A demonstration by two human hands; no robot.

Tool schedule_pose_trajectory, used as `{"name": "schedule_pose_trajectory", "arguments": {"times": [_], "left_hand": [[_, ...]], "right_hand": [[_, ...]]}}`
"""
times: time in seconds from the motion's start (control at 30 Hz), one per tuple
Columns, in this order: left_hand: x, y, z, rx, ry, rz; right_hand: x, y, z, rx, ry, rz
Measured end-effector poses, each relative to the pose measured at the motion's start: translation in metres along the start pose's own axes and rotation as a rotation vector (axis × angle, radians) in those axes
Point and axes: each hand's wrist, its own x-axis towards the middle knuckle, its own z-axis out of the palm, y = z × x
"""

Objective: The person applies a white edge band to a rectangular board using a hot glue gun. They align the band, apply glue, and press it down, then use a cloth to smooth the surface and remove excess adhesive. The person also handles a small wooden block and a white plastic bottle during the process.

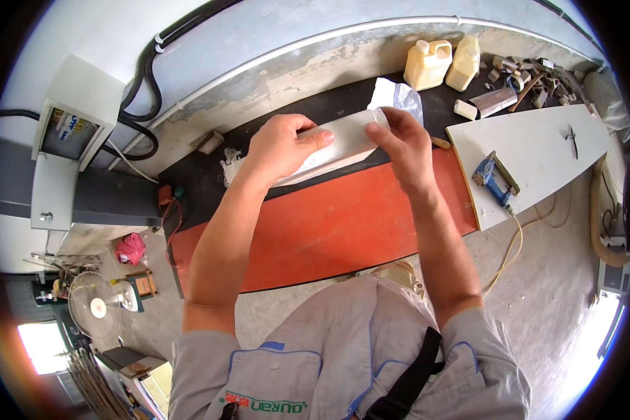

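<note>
A pale, flat strip of white material (339, 143) is held up just above the worktop (343, 224), between the two hands and roughly level, slanting a little toward the person's left. The left hand (280, 143) wraps its end with fingers curled over the top and thumb along the near edge; the right hand (402, 143) pinches the other end, fingertips pressed on the upper face. Gripped at both ends like this, the strip seems held taut for inspection or alignment (it may be sandpaper or a thin sheet; I cannot tell which). Beneath it lies an orange-red panel (357, 210) across the dark worktop. Behind, crumpled white plastic (399, 94) and two cream jugs (441, 63) stand near the wall. To the right, a white board (539, 150) carries a blue power tool (490, 178), its yellow cord (511, 245) trailing down to the floor.
</note>
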Motion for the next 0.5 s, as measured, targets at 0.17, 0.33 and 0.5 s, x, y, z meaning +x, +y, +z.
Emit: {"name": "schedule_pose_trajectory", "arguments": {"times": [0.17, 0.33, 0.5], "left_hand": [[-0.022, -0.006, 0.0, -0.068, -0.096, 0.02], [-0.084, -0.034, 0.039, 0.002, -0.174, 0.305], [-0.17, -0.092, 0.163, 0.351, -0.346, 0.394]], "right_hand": [[0.024, -0.071, 0.001, -0.737, -0.621, -0.199], [-0.024, -0.073, -0.002, -1.082, -0.988, -0.398], [-0.171, 0.038, -0.024, -1.151, -0.982, -0.169]]}}
